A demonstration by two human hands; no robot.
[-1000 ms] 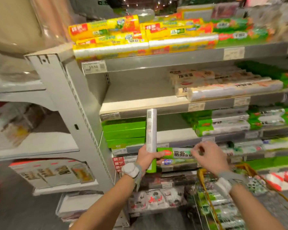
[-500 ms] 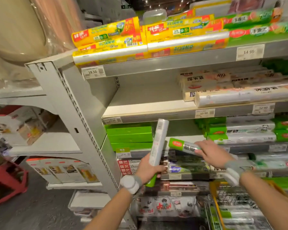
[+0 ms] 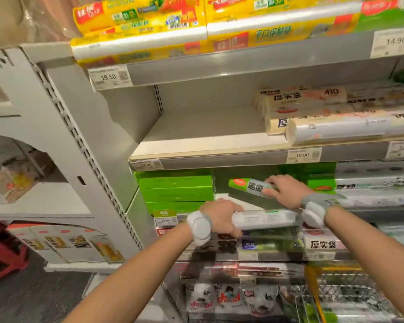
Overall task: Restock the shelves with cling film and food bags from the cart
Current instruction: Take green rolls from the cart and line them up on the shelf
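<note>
Cling film roll (image 3: 250,186), green-ended, sits in the curled fingers of the right hand (image 3: 287,191), pointing into the shelf gap (image 3: 221,196), with green boxes (image 3: 175,190) at its nine o'clock. At six o'clock the left hand (image 3: 219,217) wraps a white roll (image 3: 264,219), held level. Likely the shelving step: next, lay both flat inside.

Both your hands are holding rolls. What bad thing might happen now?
The right hand grips the green roll near one end, so it might tip and slip out. The left hand holds the white roll, so no hand is free to catch a drop.
</note>
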